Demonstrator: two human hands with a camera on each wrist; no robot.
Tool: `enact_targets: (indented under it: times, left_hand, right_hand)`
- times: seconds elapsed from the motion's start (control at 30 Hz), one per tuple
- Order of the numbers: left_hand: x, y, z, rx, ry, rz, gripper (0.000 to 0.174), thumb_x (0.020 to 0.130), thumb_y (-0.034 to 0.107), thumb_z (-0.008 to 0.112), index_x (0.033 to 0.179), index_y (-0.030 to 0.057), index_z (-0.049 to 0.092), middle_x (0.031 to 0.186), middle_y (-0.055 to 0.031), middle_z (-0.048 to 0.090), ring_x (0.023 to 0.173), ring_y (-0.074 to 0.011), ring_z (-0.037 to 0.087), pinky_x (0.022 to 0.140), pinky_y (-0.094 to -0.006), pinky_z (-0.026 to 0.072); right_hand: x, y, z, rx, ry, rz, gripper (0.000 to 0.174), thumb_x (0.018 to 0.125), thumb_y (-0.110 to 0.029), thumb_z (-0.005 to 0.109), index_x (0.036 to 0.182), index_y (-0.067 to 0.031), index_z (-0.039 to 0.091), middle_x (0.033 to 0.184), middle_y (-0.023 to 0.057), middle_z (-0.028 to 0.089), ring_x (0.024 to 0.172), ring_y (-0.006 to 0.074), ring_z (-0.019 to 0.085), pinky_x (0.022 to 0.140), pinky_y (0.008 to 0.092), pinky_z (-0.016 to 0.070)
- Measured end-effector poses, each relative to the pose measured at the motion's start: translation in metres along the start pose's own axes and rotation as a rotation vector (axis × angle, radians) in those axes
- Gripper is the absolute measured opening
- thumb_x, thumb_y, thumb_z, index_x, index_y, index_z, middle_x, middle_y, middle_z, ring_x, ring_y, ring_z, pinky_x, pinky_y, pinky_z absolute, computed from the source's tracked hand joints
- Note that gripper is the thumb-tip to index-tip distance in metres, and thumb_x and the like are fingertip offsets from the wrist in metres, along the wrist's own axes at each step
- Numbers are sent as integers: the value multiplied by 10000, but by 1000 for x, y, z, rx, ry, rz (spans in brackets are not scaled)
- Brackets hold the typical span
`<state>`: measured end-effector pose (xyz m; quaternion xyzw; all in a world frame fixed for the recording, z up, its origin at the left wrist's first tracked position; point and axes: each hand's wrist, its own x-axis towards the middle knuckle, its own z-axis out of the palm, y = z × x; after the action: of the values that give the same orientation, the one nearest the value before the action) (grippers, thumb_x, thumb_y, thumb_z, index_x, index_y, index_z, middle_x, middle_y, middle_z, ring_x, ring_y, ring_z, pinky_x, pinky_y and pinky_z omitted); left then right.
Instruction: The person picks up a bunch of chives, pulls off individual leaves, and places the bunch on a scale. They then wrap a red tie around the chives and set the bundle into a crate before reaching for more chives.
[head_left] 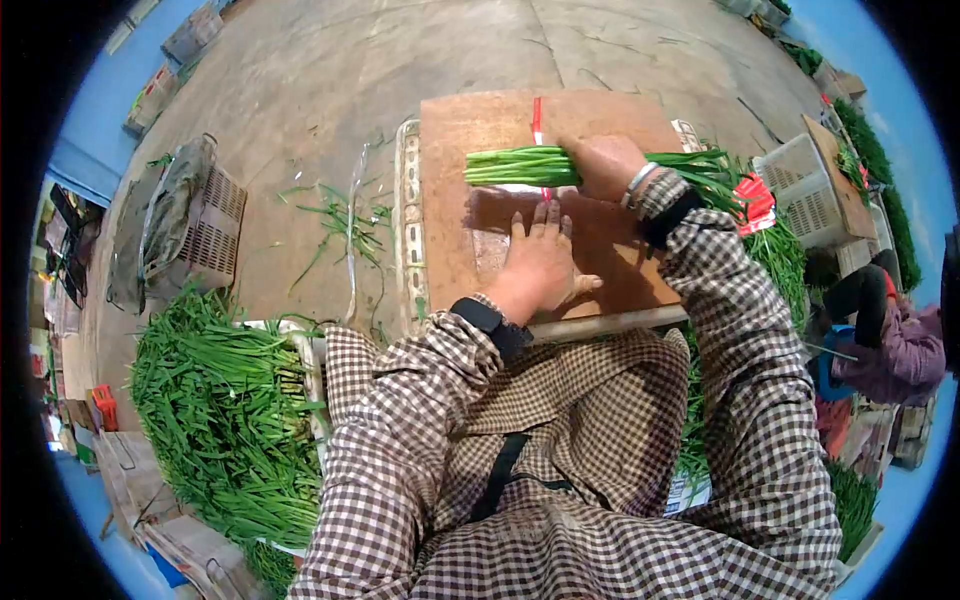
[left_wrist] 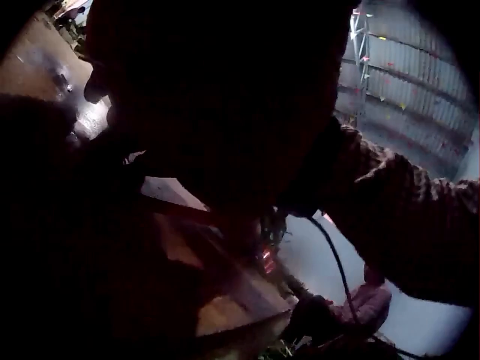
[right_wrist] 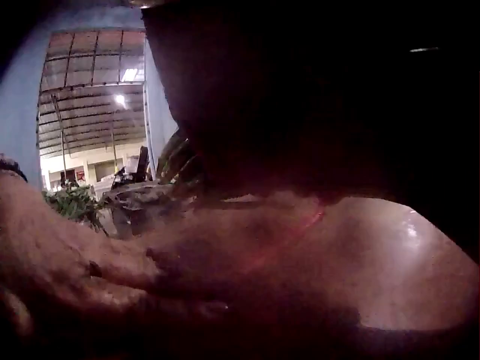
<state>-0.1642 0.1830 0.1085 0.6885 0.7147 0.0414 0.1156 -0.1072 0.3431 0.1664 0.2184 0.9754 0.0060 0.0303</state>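
Observation:
My right hand [head_left: 608, 166] grips a bunch of green chives [head_left: 518, 166] across the middle, holding it level over the brown board [head_left: 640, 120]. The cut stem ends point left and the leaves trail off to the right. Below the bunch, my left hand [head_left: 540, 262] rests on the board with fingers extended. Its fingertips lie at the near end of a red and white strip [head_left: 538, 115], which runs away from me under the bunch. The right wrist view shows the strip as a dim red line, with the left hand's fingers beside it. The left wrist view is mostly dark.
A large heap of chives [head_left: 230, 410] fills a crate at my left; more chives [head_left: 785, 265] lie at right, beside a red label [head_left: 755, 205]. A covered basket [head_left: 210, 215] stands on the left floor, a white crate [head_left: 800, 195] at right. Another person [head_left: 890, 340] sits at far right.

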Motion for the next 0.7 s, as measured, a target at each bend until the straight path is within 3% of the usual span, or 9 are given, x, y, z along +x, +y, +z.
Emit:
enact_targets:
  times: [0.1, 0.13, 0.17, 0.37, 0.47, 0.53, 0.6, 0.67, 0.7]
  left_hand:
    - [-4, 2, -11, 6, -115, 22, 905, 789, 639, 426, 1337, -64, 269, 1418, -238, 215, 1334, -362, 169, 1062, -526, 136]
    - [-5, -1, -4, 4, -116, 16, 905, 789, 639, 426, 1337, -64, 269, 1418, -238, 215, 1334, -362, 169, 1062, -526, 136]
    - [-6, -6, 4, -13, -21, 28, 899, 785, 644, 426, 1333, -56, 284, 1414, -234, 227, 1330, -362, 180, 1058, -532, 140]
    - [-6, -19, 19, -61, 110, 77, 837, 802, 619, 429, 1321, -29, 322, 1393, -236, 270, 1318, -367, 213, 1054, -531, 155]
    - [-3, -30, 11, -211, 98, 108, 775, 824, 583, 428, 1294, -30, 360, 1369, -247, 299, 1285, -387, 265, 1049, -524, 171]
    - [-6, -31, -8, -289, 0, 146, 681, 837, 529, 461, 1226, -30, 445, 1340, -258, 327, 1240, -392, 327, 1024, -496, 247]
    - [3, -38, 0, -429, 203, 237, 468, 808, 413, 574, 1015, -7, 595, 1072, -230, 532, 988, -352, 530, 826, -410, 444]
    - [7, -39, -8, -347, 562, 210, 336, 745, 323, 634, 889, 21, 603, 780, -144, 588, 773, -325, 584, 744, -393, 465]
    - [10, -39, -15, -456, 881, 283, 345, 736, 289, 632, 961, 33, 579, 902, -148, 583, 855, -314, 575, 761, -400, 454]
  right_hand:
    - [9, -6, 37, -9, 18, -24, 468, 714, -188, 632, 1115, -30, 450, 972, 199, 580, 873, 358, 587, 729, 436, 491]
    - [8, -4, 53, -46, 67, -53, 495, 704, -207, 647, 1119, -24, 449, 1034, 200, 555, 912, 363, 573, 762, 423, 492]
    - [7, -7, 43, -2, -37, -3, 541, 683, -222, 666, 1136, -22, 449, 1103, 193, 508, 987, 368, 539, 820, 405, 481]
    - [13, 4, 39, -25, -133, -95, 532, 682, -215, 665, 1139, -37, 459, 1043, 180, 534, 984, 338, 547, 812, 404, 481]
    - [13, 0, 38, -45, -123, -128, 430, 699, -208, 645, 1070, -39, 508, 1056, 173, 534, 975, 325, 555, 791, 397, 487]
    - [12, 5, 47, -18, -32, -92, 486, 651, -206, 665, 1074, -62, 474, 936, 193, 555, 889, 370, 556, 753, 429, 466]
    - [22, 18, 59, -15, -203, -21, 456, 670, -190, 645, 1075, -63, 479, 945, 198, 565, 873, 380, 557, 750, 438, 467]
    - [12, -1, 44, 19, -137, -15, 491, 716, -178, 609, 1174, -65, 472, 992, 179, 580, 917, 382, 548, 784, 435, 459]
    - [38, 69, 114, 13, -62, -285, 545, 722, -183, 615, 1227, -73, 443, 1021, 191, 562, 997, 380, 518, 840, 435, 434]
